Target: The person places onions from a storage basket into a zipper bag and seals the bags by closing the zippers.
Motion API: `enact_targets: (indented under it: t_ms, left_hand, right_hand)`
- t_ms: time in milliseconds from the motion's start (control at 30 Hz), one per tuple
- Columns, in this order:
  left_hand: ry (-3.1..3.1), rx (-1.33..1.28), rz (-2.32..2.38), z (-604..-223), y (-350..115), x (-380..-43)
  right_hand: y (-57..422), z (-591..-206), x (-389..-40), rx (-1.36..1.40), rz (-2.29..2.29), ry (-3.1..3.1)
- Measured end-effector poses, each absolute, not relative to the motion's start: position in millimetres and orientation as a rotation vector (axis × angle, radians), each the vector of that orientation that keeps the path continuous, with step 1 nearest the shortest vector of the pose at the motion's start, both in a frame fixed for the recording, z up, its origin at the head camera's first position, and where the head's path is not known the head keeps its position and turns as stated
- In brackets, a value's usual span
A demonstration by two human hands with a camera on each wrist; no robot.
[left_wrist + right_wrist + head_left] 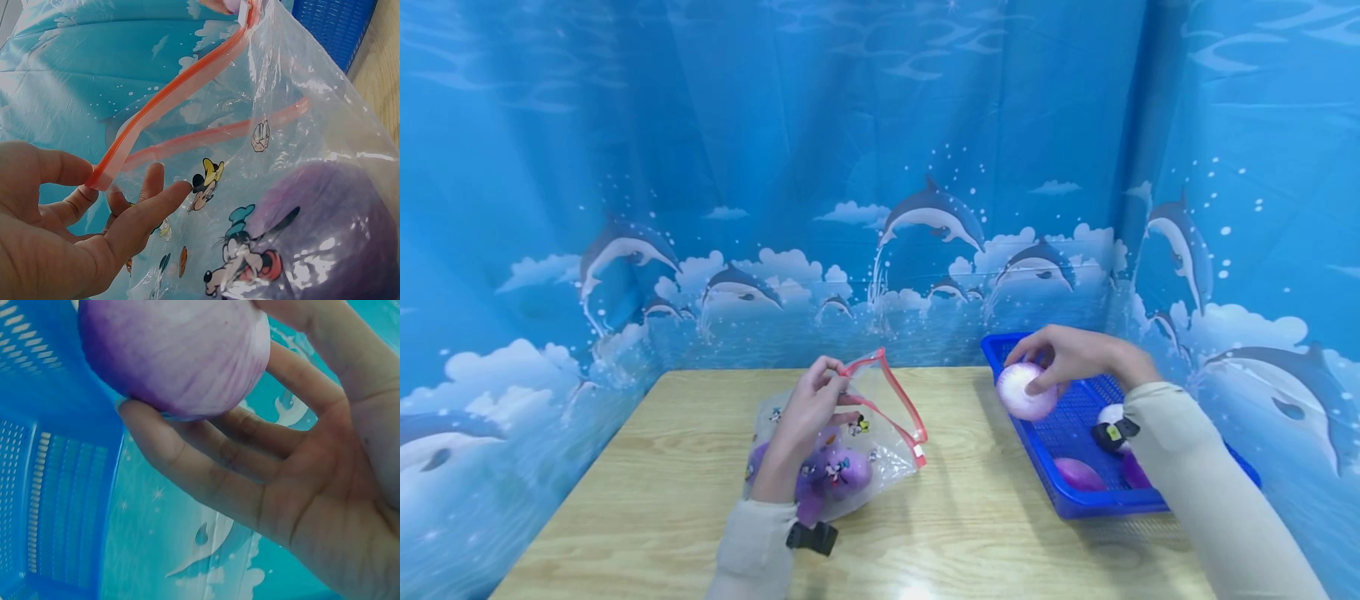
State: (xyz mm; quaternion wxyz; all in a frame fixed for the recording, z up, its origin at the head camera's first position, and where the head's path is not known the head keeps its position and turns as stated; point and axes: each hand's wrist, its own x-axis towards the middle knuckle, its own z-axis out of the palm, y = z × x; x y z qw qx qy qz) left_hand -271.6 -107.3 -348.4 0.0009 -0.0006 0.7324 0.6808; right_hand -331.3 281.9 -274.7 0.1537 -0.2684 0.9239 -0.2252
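Observation:
My left hand (808,404) pinches the corner of the red zip edge of a clear zip bag (206,144) printed with cartoon figures. The bag's mouth gapes toward the right. Through the plastic show round purple things (848,471) lying at the bottom. Over the near left part of a blue basket (1045,450), my right hand (1071,358) grips a purple and white onion (181,356), fingers on one side and thumb on the other. Inside the basket lie a purple piece (1078,473) and a white round thing (1111,414), partly covered by my right wrist.
Both the bag and the basket stand on a light wooden table (647,475). Bare wood separates them. A blue curtain (850,150) with dolphins hangs behind and at both sides, close to the table's back edge. A black wrist strap (812,537) sits on my left sleeve.

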Motion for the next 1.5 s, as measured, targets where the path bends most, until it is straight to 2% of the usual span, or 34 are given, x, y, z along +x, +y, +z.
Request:
enact_targets:
  t_ms: [733,1500]
  left_hand:
    - [2.303,0.007,2.135,-349,-107,-271]
    - [2.304,0.032,2.149,-349,-107,-269]
  right_hand:
    - [223,-282,-330,-1.059,-0.767,2.687]
    - [170,-298,-328,-1.138,-0.856,2.574]
